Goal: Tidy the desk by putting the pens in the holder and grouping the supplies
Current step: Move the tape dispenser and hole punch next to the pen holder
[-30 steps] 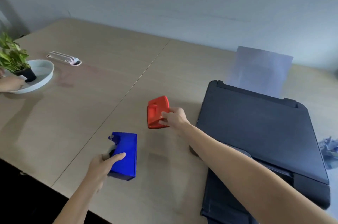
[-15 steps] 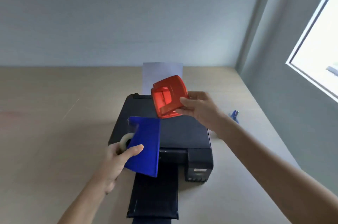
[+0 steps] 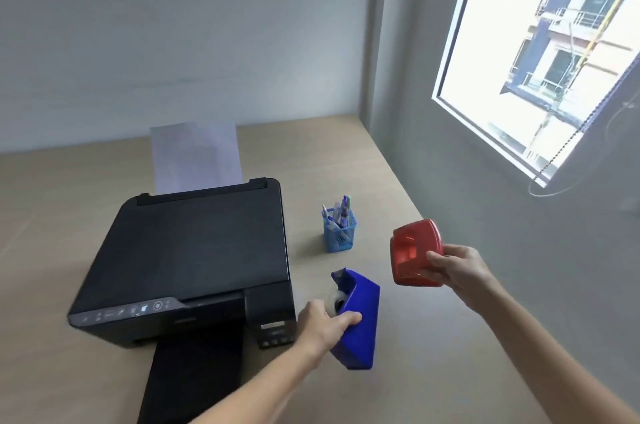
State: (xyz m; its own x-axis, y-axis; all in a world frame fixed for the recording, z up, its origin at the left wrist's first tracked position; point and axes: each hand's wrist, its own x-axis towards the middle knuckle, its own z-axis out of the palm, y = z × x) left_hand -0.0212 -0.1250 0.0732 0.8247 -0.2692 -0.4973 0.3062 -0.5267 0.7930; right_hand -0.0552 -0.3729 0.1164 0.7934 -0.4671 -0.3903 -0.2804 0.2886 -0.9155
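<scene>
Desk (image 3: pixel 398 181), pale wood, runs to grey walls and a bright window (image 3: pixel 540 53). Landmark: our black printer (image 3: pixel 194 257), paper sheet (image 3: pixel 195 155) upright behind. Right of it, blue mesh holder (image 3: pixel 339 233) with pens (image 3: pixel 343 209). Nearer, our left hand (image 3: pixel 322 323) clasps a blue tape dispenser (image 3: pixel 358 319); our right hand (image 3: pixel 457 267) pinches a red hole punch (image 3: pixel 414 252).

No readable text; printer (image 3: pixel 194 250) panel icons and its small front label too blurred to make out.
</scene>
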